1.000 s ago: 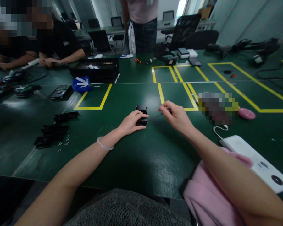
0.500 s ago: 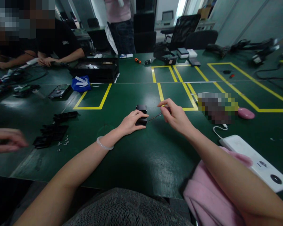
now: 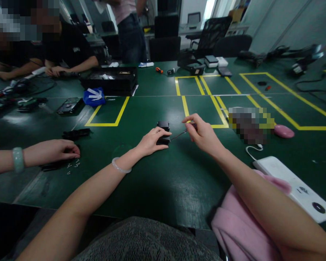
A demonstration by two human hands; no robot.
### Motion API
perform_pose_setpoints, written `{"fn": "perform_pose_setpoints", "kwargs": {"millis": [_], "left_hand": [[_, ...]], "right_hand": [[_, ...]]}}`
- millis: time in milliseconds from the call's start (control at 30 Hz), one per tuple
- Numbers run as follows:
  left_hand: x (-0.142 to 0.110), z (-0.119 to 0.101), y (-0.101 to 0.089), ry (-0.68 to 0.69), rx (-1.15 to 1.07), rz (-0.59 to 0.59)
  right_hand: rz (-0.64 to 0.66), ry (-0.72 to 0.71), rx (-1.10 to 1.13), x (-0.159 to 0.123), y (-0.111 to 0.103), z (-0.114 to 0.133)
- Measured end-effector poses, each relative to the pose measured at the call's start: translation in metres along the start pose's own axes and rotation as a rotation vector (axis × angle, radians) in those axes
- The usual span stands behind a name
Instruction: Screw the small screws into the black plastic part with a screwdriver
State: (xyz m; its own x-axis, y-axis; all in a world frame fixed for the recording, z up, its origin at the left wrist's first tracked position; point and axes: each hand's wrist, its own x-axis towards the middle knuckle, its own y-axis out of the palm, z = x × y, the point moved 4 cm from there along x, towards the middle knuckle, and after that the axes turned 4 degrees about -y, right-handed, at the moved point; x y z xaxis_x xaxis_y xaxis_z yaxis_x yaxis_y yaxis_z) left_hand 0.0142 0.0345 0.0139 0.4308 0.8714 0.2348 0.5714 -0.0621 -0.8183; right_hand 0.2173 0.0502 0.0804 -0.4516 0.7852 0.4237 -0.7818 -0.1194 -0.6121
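Observation:
My left hand (image 3: 152, 140) is closed around a small black block-shaped part (image 3: 163, 125) and holds it down on the green table. From the right, my right hand (image 3: 201, 132) pinches a screwdriver (image 3: 178, 135), its thin metal shaft slanting down to the left. The shaft's tip meets the right side of the black part near its lower edge. Most of the screwdriver's handle is hidden in my fingers. What the tip touches is too small to make out.
At left, a co-worker's hand (image 3: 58, 149) reaches over black parts (image 3: 53, 166) beside several small screws (image 3: 76, 164). A black open box (image 3: 111, 81) and blue roll (image 3: 94, 97) stand farther back. A white power strip (image 3: 296, 186), pink cloth (image 3: 233, 221) and pink mouse (image 3: 284, 131) lie right.
The co-worker's hand has moved right, over the black parts. A standing person in the background has shifted left. My hands, the black part and the screwdriver look almost unmoved.

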Motion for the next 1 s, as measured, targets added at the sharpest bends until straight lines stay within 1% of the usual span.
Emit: {"fn": "perform_pose_setpoints", "kwargs": {"millis": [267,400,567,700,900,1000], "left_hand": [[-0.0004,0.0003,0.0004,-0.001,-0.007,-0.002],[-0.0007,0.0001,-0.0001,0.001,0.002,0.004],[-0.0008,-0.0003,-0.0005,-0.002,0.005,0.004],[-0.0004,-0.0016,-0.0008,0.002,0.003,0.001],[-0.0005,-0.0022,-0.0008,0.004,0.005,-0.001],[-0.0005,-0.0014,-0.0002,0.006,0.006,-0.001]], "right_hand": [[0.013,0.033,-0.022,0.0002,-0.0003,-0.0017],[0.015,0.013,0.014,0.0005,-0.0002,-0.0001],[0.003,0.025,-0.006,0.0003,0.0000,-0.0012],[0.003,0.000,0.029,0.0003,0.0004,-0.0006],[0.001,0.026,-0.020,0.0016,-0.0006,-0.0040],[0.000,0.010,0.015,0.0014,-0.0003,-0.0030]]}}
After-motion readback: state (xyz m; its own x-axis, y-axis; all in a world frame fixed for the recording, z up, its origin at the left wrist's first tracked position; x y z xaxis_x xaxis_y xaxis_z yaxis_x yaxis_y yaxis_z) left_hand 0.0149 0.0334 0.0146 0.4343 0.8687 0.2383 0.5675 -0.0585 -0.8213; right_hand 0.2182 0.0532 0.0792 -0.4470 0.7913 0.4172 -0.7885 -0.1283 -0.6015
